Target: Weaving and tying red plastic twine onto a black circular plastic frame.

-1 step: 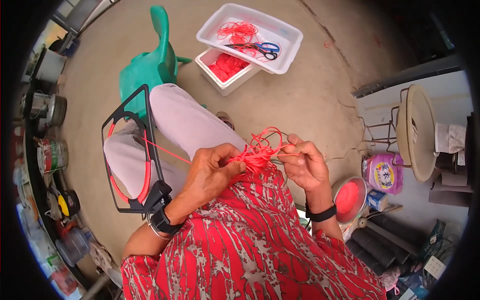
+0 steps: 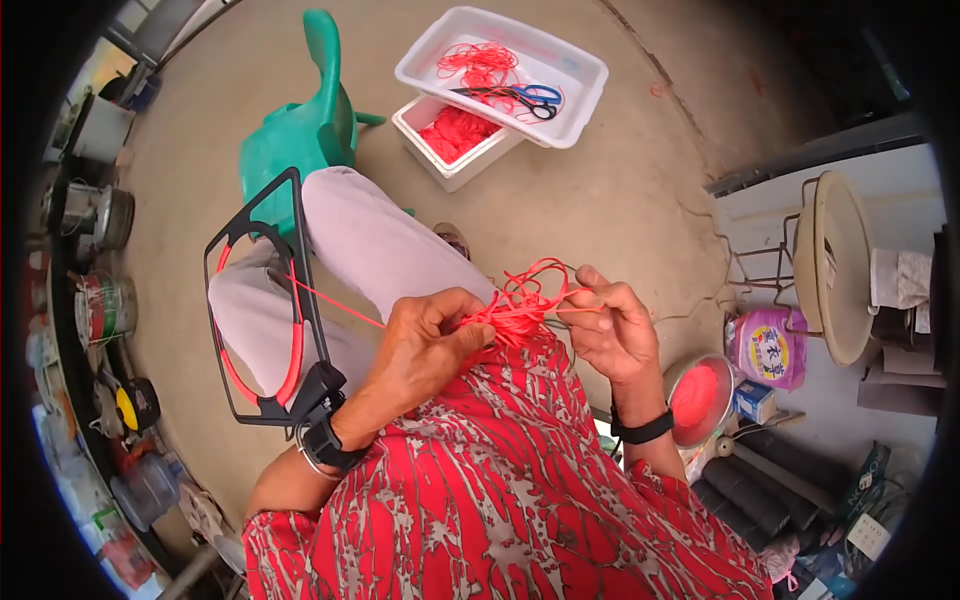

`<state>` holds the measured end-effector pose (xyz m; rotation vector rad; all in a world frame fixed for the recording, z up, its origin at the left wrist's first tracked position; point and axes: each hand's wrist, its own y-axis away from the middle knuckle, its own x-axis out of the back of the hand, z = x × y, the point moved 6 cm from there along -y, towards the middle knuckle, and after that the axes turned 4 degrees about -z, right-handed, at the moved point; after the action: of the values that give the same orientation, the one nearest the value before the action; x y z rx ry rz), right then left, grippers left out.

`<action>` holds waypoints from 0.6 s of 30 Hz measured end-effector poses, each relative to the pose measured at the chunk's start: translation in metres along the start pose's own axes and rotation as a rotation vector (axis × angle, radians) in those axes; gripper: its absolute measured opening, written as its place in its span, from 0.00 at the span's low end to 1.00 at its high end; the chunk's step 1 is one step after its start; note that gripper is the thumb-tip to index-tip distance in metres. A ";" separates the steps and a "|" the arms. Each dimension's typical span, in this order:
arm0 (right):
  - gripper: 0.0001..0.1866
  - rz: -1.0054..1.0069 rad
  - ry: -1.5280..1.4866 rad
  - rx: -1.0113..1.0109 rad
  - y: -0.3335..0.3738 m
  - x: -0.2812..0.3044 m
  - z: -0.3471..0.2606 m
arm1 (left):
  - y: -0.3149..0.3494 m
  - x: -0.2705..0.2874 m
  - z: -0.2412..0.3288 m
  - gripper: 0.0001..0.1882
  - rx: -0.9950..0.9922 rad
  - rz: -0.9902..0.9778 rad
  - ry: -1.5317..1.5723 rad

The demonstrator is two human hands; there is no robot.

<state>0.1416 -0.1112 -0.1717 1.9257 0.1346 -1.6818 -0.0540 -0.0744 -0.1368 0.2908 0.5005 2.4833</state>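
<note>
A tangled bundle of red cord (image 2: 520, 312) is pinched in my left hand (image 2: 432, 335), in front of my shirt. My right hand (image 2: 612, 325), just right of the bundle, pinches a strand of the same cord between thumb and fingers. One strand runs from my left hand up to a black frame (image 2: 310, 275) that rests against my left leg. That frame has a rounded inner opening, and red cord is wrapped along parts of it. The fingertips of my left hand are partly covered by loops.
Ahead, a white tray (image 2: 585, 110) with red cord and blue-handled scissors (image 2: 540, 97) rests across a white foam box (image 2: 455, 178) of red cord. A green chair (image 2: 290, 140) stands front left. At right are a metal bowl (image 2: 727, 375), a purple bag (image 2: 765, 345) and a round beige stool (image 2: 840, 265).
</note>
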 end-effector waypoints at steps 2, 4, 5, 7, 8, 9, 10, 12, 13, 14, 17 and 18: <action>0.11 -0.067 -0.010 0.006 -0.002 -0.011 0.002 | 0.003 0.001 0.000 0.06 -0.040 0.034 0.005; 0.13 -0.055 -0.013 0.043 0.000 -0.013 0.003 | 0.005 0.005 0.003 0.07 -0.065 0.045 -0.019; 0.14 -0.044 -0.015 0.081 0.000 -0.013 0.001 | 0.006 0.007 0.005 0.07 -0.092 0.056 -0.044; 0.13 -0.098 0.022 0.094 0.001 -0.018 0.000 | 0.008 0.005 0.008 0.06 -0.106 0.059 0.029; 0.12 -0.152 0.060 0.109 0.001 -0.023 -0.001 | 0.009 0.003 0.010 0.06 -0.122 0.061 0.102; 0.12 -0.152 0.058 0.107 0.001 -0.027 0.000 | 0.009 0.002 0.011 0.06 -0.120 0.062 0.102; 0.10 -0.149 0.087 0.130 0.003 -0.034 -0.001 | 0.010 0.000 0.015 0.05 -0.147 0.060 0.142; 0.08 -0.144 0.118 0.154 0.005 -0.040 -0.003 | 0.011 -0.003 0.017 0.05 -0.176 0.056 0.185; 0.07 -0.160 0.237 0.156 0.006 -0.042 -0.005 | 0.011 -0.006 0.015 0.05 -0.159 0.041 0.239; 0.07 -0.175 0.356 0.158 0.008 -0.045 -0.007 | 0.011 -0.009 0.014 0.05 -0.143 0.026 0.292; 0.08 -0.050 0.789 0.220 0.011 -0.044 -0.010 | 0.011 -0.008 0.009 0.06 -0.143 0.034 0.366; 0.08 -0.047 0.791 0.220 0.011 -0.046 -0.008 | 0.011 -0.007 0.012 0.06 -0.143 0.031 0.369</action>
<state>0.1441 -0.1032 -0.1248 2.6745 0.3026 -0.8942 -0.0505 -0.0833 -0.1225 -0.2232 0.4632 2.5970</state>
